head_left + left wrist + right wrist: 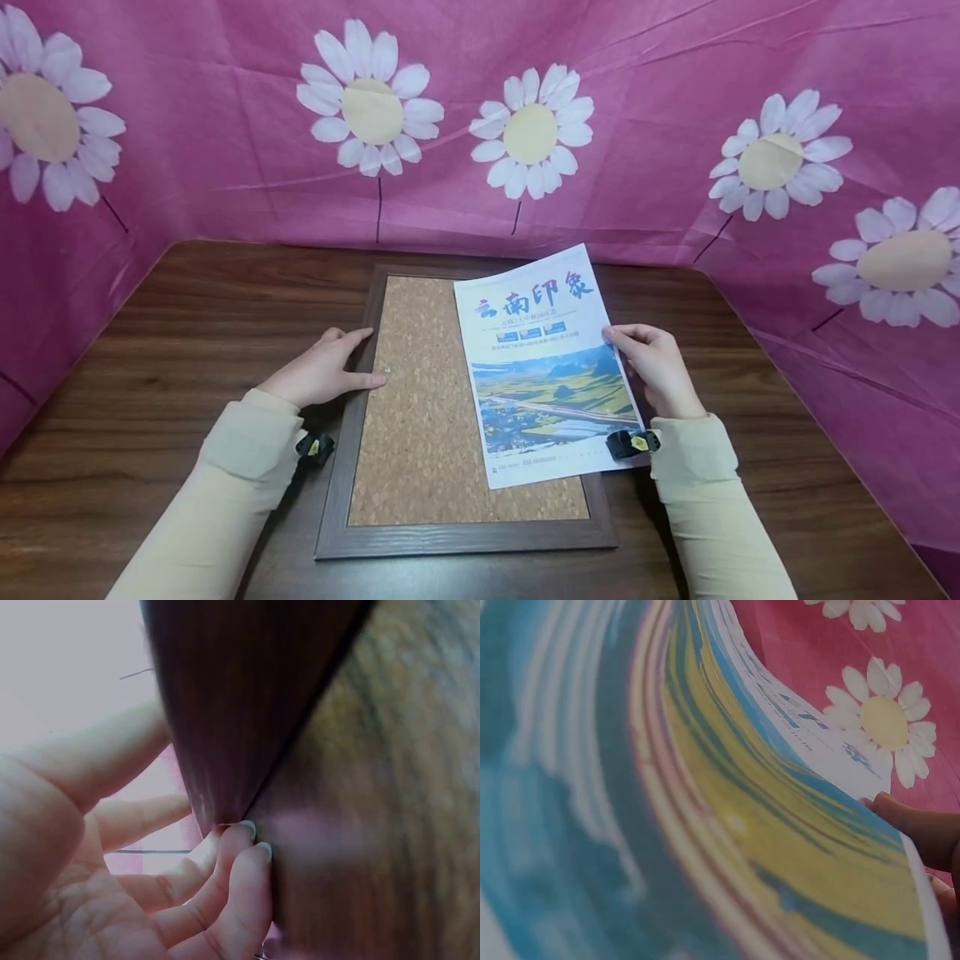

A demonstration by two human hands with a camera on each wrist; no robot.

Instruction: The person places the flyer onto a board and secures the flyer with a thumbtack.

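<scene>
Positioning the printed sheet (551, 400) seems the step in hand: it slants over the right side of the speckled cork board (416, 417), its right edge pinched by the right hand (658, 367). Squaring it probably calls for a light hold, the paper being thin and bowed. The left hand (322, 368) grips the flat brown frame (465, 538), fingers curled against its side, on the streaky-grained table (150, 408).

My sleeves (243, 454): plain cream, w/ blk wrist mounts (315, 451), a bit of yellow on each. My poster (551, 362): white bg, title (517, 303) in pink, purple & blue, sm. blue boxes (530, 332), then a landscape pic (555, 400) striped yellow, green & blue. My frame (480, 539): dk brown, fine grain. Cork panel (420, 400): tan, speckled. Table (150, 383): dk brown, streaky wood grain. Cloth (637, 108): magenta-pink w/ daisies (372, 112), white petals, pale-yellow ctrs, thin dk stems (379, 208).
</scene>
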